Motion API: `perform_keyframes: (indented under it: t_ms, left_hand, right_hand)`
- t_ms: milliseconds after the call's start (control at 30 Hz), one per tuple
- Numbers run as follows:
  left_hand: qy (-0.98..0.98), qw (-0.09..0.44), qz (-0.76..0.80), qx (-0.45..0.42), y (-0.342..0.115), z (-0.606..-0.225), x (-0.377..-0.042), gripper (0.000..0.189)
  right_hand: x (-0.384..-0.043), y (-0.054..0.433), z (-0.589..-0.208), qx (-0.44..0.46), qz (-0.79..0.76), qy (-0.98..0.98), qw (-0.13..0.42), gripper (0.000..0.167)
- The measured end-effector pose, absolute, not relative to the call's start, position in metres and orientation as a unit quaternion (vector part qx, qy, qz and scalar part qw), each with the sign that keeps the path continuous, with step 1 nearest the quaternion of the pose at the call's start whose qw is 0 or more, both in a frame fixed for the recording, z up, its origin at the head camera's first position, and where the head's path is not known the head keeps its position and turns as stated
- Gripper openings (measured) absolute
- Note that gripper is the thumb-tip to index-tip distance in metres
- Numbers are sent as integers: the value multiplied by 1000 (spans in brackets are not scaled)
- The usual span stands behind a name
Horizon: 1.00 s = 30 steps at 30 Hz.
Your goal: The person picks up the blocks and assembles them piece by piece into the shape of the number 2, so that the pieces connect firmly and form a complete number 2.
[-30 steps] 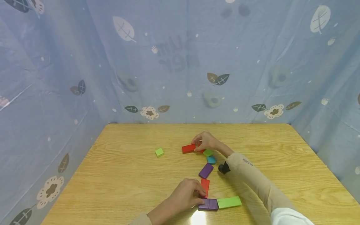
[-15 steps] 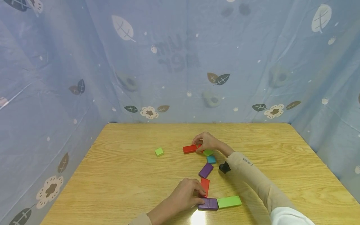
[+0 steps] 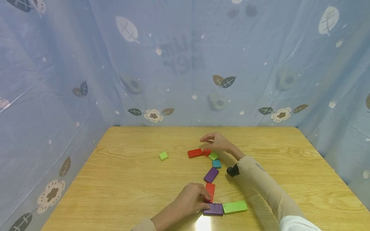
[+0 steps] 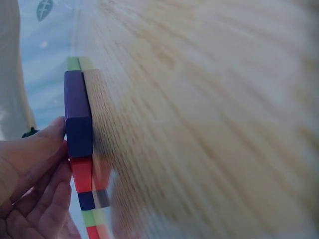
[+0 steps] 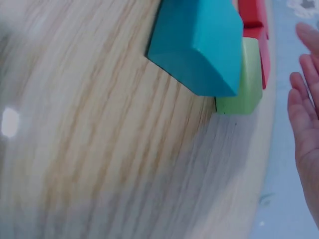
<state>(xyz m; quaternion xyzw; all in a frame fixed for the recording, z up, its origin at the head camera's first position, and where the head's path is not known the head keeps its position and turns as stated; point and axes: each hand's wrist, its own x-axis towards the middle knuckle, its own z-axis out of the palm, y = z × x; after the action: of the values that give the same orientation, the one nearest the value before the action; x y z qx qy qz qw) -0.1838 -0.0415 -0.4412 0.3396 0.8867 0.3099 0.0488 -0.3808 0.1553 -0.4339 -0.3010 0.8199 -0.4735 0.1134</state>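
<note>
A bent row of coloured blocks lies on the table. At its near end my left hand [image 3: 189,200] rests its thumb on the purple block [image 3: 213,209], its bent fingers beside the red block [image 3: 210,192]. A long lime block [image 3: 235,207] continues to the right. Farther back come another purple block [image 3: 211,175], a blue block [image 3: 216,164], a small green block [image 3: 213,156] and a small red block [image 3: 206,152], partly behind the thumb of my right hand [image 3: 220,143]. That hand hovers with spread fingers, holding nothing. A long red block [image 3: 195,153] ends the row at left.
A lone lime block [image 3: 163,156] sits left of the row on the wooden table [image 3: 121,189]. Patterned blue cloth [image 3: 179,64] hangs behind the table and at both sides. The dark wrist camera [image 3: 233,170] is under my right sleeve.
The long red block shifted slightly right toward the small red one. My right hand then let go and rose a little up and right, its fingers spreading. My left hand stayed put.
</note>
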Motion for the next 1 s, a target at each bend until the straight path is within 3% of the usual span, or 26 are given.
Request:
perform_keyframes:
  t_ms: [367, 1000]
  left_hand:
    - [887, 45, 311, 339, -40, -444, -181, 17]
    - [890, 35, 300, 342, -39, -444, -180, 16]
  right_hand:
    - [-367, 182, -439, -250, -622, 740, 62, 42]
    - [-328, 229, -429, -247, -648, 716, 83, 39]
